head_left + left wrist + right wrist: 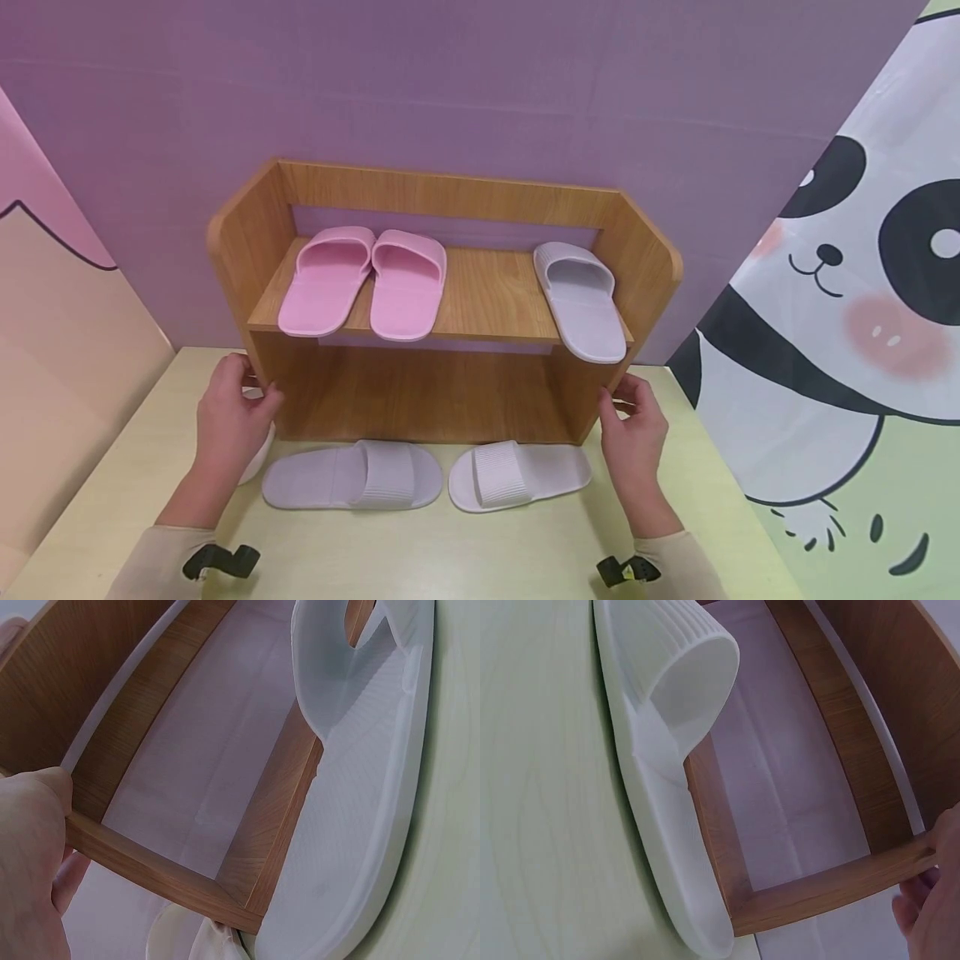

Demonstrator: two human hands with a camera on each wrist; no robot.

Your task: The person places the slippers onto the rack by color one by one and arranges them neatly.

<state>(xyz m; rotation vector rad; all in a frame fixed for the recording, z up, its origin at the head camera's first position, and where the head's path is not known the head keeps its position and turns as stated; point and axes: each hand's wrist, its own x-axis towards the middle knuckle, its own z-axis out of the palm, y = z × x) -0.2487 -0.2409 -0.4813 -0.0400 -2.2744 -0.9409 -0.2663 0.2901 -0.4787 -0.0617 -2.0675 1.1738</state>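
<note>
A two-tier wooden shoe rack (491, 292) stands on the table against the purple backdrop. My left hand (236, 412) pinches the front edge of its left side panel, thumb inside and fingers outside. On the opposite panel, my right hand (633, 425) grips the front edge at about the same height. The upper shelf bears two pink slippers (326, 283) (408, 287) at left and a grey slipper (581, 304) at right. In front of the rack lie a pale grey slipper (311, 479) and a white slipper (555, 468), both sideways.
Partly hidden behind my left hand, another white slipper (257, 461) lies beside the rack's left side. A pale wood-grain table (420, 554) runs beneath everything. On the right rises a wall covering with a panda drawing (795, 350).
</note>
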